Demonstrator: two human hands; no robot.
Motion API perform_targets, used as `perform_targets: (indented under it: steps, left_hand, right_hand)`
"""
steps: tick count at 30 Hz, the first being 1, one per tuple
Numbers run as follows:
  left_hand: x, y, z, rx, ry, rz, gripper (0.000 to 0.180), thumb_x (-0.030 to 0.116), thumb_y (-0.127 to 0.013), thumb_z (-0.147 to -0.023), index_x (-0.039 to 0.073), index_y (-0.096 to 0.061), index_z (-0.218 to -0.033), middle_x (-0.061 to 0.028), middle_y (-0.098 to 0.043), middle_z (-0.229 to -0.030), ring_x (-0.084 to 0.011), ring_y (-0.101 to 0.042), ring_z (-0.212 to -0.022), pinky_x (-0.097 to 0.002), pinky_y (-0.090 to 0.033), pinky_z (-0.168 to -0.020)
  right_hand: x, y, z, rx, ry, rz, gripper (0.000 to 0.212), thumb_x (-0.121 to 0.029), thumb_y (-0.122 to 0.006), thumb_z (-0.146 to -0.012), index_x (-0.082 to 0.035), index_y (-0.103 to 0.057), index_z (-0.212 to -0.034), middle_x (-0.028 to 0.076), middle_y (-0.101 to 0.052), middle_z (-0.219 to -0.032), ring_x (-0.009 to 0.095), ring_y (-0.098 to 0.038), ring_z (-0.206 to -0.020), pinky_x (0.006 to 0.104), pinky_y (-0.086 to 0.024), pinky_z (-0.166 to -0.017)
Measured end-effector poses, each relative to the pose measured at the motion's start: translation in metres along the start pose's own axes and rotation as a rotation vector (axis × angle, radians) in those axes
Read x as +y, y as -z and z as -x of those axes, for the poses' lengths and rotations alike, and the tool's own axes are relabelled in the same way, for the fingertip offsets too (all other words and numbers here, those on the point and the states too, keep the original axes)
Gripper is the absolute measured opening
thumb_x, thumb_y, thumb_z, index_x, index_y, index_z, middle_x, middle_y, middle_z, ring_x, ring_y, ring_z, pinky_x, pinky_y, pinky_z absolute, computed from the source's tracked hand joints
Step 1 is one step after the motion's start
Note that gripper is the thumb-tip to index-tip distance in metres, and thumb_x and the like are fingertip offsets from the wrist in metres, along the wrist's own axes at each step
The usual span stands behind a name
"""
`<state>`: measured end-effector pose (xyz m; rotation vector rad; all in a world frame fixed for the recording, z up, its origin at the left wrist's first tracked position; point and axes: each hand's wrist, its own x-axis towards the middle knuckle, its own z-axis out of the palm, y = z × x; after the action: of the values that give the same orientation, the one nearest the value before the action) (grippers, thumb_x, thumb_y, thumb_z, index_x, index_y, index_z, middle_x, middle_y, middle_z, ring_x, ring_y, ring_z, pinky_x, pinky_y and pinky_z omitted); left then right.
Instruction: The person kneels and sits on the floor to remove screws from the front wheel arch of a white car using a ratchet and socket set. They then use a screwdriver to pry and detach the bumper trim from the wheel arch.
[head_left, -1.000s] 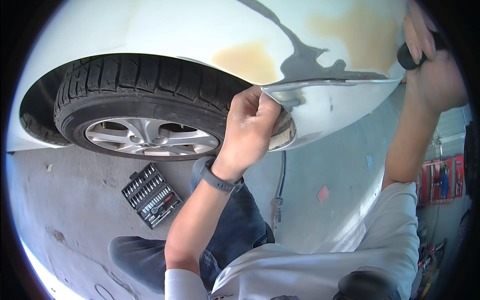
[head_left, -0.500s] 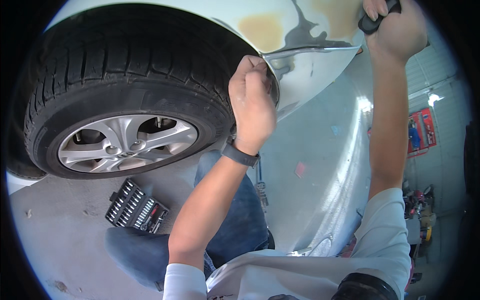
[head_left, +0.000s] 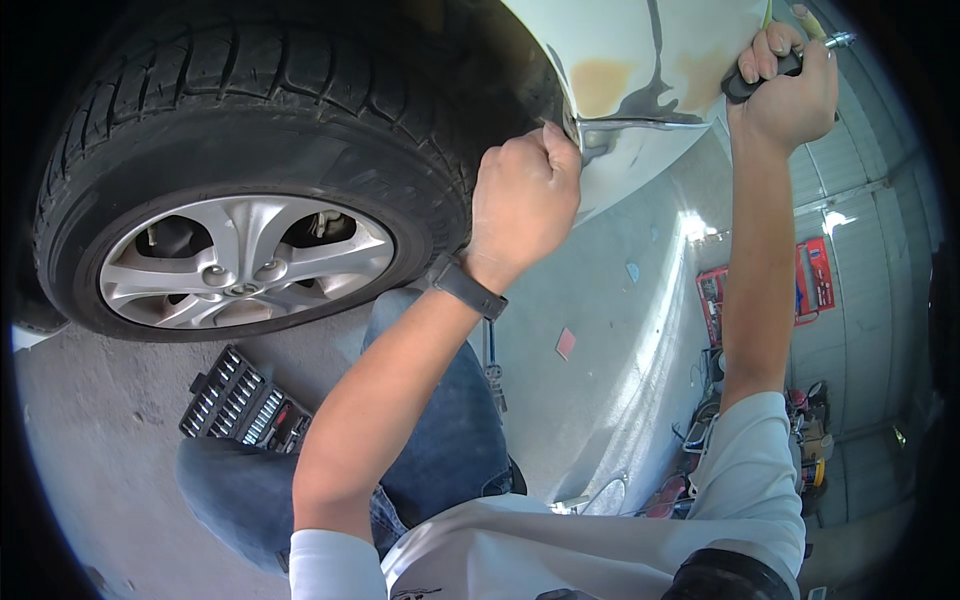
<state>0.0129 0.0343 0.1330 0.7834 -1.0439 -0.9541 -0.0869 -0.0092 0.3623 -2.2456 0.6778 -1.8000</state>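
Your right hand point(head_left: 785, 100) gripped a black-handled tool point(head_left: 740, 90); your left hand point(head_left: 525, 195) was curled, its hold unclear, with the car panel point(head_left: 700, 35) just beyond it; steady two-handed control seemed advisable

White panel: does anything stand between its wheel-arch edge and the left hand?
Nothing visible: the left hand is right at the edge of the white panel. The tire is beside the hand, not between.
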Motion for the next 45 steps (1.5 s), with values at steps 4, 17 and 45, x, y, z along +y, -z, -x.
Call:
perform_targets:
  steps: [4, 17, 45]
  left_hand:
    - [0.006, 0.011, -0.008, -0.095, 0.024, 0.066, 0.046, 0.027, -0.05, -0.1, -0.005, -0.063, -0.069, -0.0305, -0.062, -0.073, -0.0507, -0.061, -0.071, -0.0517, -0.05, -0.068]
    - [-0.015, 0.017, 0.019, 0.034, -0.145, 0.403, 0.016, 0.006, -0.057, -0.095, 0.007, -0.058, -0.079, -0.0009, -0.051, -0.064, -0.0132, -0.046, -0.052, -0.0291, -0.037, -0.051]
    - [-0.025, 0.011, 0.008, -0.075, -0.222, 0.639, 0.041, 0.009, -0.072, -0.096, -0.002, -0.061, -0.134, -0.0091, -0.07, -0.124, -0.0183, -0.065, -0.12, -0.0329, -0.049, -0.108]
  right_hand:
    - [0.008, 0.008, 0.0, 0.02, 0.012, 0.035, 0.031, -0.011, -0.036, -0.101, 0.006, -0.057, -0.116, 0.009, -0.048, -0.079, 0.015, -0.043, -0.06, 0.0277, -0.039, -0.052]
    - [0.005, -0.008, 0.017, 0.051, 0.144, 0.045, 0.031, -0.024, -0.043, -0.111, -0.001, -0.061, -0.123, 0.0, -0.049, -0.073, 0.006, -0.041, -0.051, 0.0211, -0.035, -0.043]
    - [0.003, 0.004, 0.002, -0.056, -0.05, -0.122, 0.029, -0.009, -0.043, -0.093, 0.004, -0.053, -0.117, 0.008, -0.047, -0.08, 0.014, -0.043, -0.058, 0.0274, -0.04, -0.049]
